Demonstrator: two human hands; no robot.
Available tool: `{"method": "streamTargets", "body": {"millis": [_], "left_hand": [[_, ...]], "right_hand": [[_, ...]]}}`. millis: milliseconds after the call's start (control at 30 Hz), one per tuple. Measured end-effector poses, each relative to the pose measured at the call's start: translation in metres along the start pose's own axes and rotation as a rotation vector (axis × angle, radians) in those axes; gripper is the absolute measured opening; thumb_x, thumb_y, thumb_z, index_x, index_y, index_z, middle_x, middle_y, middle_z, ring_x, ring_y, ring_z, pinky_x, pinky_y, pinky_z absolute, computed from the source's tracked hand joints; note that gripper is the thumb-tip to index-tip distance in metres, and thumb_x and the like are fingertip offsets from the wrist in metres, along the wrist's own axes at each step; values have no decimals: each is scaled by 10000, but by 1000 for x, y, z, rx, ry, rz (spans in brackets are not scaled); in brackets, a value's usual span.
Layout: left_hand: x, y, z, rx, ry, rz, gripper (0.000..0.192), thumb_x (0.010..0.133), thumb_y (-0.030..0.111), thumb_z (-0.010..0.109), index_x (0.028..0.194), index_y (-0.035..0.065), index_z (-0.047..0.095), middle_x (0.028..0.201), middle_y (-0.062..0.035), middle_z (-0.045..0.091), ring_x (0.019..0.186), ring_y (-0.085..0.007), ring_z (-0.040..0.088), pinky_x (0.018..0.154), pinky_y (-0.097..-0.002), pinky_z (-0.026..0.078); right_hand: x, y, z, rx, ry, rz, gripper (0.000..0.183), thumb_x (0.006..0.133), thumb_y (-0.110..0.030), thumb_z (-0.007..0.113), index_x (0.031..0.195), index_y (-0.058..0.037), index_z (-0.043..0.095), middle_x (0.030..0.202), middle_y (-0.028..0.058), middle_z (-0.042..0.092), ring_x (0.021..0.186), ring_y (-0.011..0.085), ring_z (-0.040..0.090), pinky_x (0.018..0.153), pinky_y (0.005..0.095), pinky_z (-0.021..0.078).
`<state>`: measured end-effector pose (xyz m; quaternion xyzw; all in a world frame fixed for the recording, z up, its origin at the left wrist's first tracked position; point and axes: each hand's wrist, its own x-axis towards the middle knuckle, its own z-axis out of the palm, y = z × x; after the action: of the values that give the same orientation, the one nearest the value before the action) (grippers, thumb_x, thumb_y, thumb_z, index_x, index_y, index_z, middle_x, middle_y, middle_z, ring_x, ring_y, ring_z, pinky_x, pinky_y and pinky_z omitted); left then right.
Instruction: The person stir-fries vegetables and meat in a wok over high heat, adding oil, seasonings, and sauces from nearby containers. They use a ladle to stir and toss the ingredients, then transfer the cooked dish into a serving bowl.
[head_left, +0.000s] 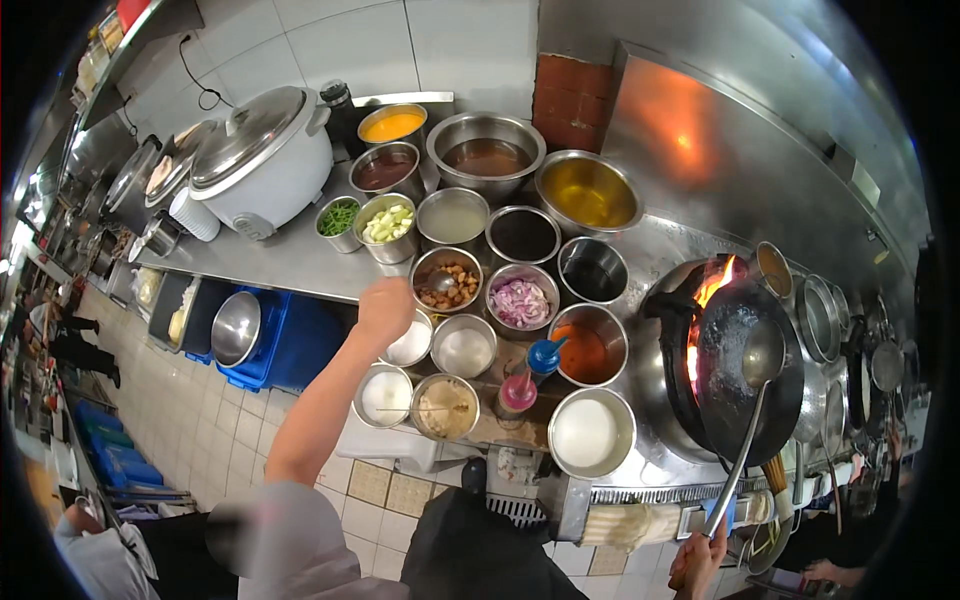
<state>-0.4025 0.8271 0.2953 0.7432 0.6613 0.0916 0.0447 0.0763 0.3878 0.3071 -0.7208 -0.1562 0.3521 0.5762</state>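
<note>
My left hand (386, 304), its fingers curled, is at the left rim of a steel pot (481, 299) of browned food pieces (454, 291). A metal spoon (441, 281) rests among the pieces. The hand hides its own fingertips, so I cannot see whether they grip the spoon's handle. At the lower right, my right hand (699, 559) is closed around the handle of a long steel ladle (739, 469). The ladle's bowl lies inside a dark wok (724, 405), which is tilted over the burner. Flames (712, 285) rise along the wok's left side.
Several steel pots hold sliced purple onion (519, 304), chopped green scallion (339, 217), yellow oil (589, 195), dark liquid (523, 234) and white powder (587, 433). Two squeeze bottles (545, 356) stand among them. A rice cooker (262, 161) sits at the back left. Other people are at both edges.
</note>
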Motion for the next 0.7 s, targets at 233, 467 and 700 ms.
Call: {"method": "streamTargets", "body": {"millis": [233,467,700], "left_hand": [[34,-36,51,-159,-7,-165,215,823,136,599,841,-41,719,895,-283,692,856,-452,679,797,-520,544],[37,-56,83,-571,-14,-314,267,790,176,607,758,-72,700,789,-327,655,821,-460,671,754,-511,516],[18,-72,69,-726,11,-407,260,773,208,646,800,-35,735,769,-279,679,759,-398,693,727,-472,516]], "right_hand": [[-16,-45,80,106,-56,-7,694,865,15,447,1533,-60,273,582,27,440,311,115,386,257,272,341],[-43,-114,177,152,-233,137,655,867,26,472,1503,-51,337,607,39,443,333,114,389,275,271,338],[-56,-154,254,353,-630,358,637,884,-16,532,1495,-72,363,641,59,452,353,126,407,302,288,364]]}}
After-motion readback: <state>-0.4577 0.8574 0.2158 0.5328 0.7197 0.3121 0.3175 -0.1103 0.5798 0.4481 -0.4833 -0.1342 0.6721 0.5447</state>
